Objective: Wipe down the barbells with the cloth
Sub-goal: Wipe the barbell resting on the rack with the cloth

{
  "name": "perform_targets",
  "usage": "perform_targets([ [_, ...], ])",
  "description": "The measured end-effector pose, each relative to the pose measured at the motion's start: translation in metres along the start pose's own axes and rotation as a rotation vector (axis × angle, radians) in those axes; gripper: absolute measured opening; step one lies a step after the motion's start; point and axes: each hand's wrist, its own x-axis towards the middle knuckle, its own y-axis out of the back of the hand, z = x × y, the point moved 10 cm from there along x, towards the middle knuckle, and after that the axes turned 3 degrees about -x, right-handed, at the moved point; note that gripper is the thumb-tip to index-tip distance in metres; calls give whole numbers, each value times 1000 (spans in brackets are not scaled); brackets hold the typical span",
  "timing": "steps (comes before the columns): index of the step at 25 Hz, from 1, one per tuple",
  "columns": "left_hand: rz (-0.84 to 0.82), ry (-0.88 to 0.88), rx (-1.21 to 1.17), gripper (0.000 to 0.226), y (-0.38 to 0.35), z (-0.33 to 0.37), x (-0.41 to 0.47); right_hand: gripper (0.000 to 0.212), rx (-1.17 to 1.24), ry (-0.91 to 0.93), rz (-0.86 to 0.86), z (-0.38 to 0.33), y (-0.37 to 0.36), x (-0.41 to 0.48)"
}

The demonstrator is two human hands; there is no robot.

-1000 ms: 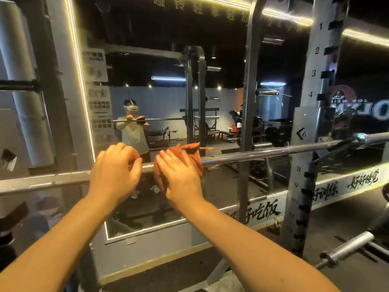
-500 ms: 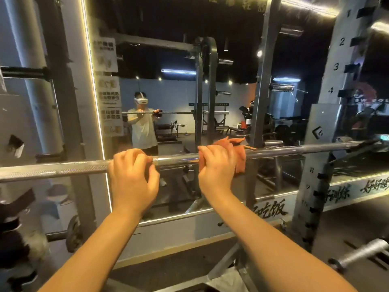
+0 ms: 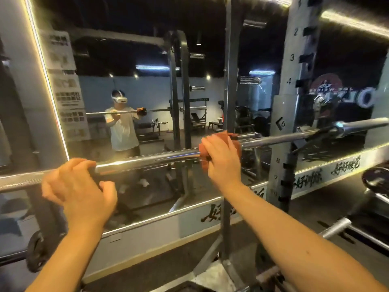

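A steel barbell (image 3: 157,159) lies across the rack at chest height, running from the left edge up to the right. My left hand (image 3: 77,186) hooks its fingers over the bar's left part, with the thumb hanging apart below. Further right, my right hand (image 3: 223,161) grips an orange cloth (image 3: 236,144) wrapped around the bar. The cloth bulges out above and to the right of my fingers.
A grey rack upright (image 3: 288,114) with numbered holes stands at the right and carries the bar. A wall mirror (image 3: 147,91) behind shows my reflection. A weight plate (image 3: 35,253) sits low left, another bar's sleeve (image 3: 334,228) low right.
My right hand has slid the cloth to the right along the bar. My left hand stays on the bar's left part, its thumb now loosened away from it.
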Motion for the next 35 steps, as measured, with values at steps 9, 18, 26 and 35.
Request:
perform_targets([
  [9, 70, -76, 97, 50, -8, 0, -7, 41, 66, -366, 167, 16, -5, -14],
  [18, -64, -137, 271, 50, 9, 12, 0, 60, 403, 243, -168, -153, -34, 13],
  [26, -101, -206, 323, 59, 34, 5, -7, 44, 690, 162, -133, -149, -20, 29],
  [35, -137, -150, 352, 56, 105, -85, 20, 33, 479, 306, -285, -274, -55, 35],
])
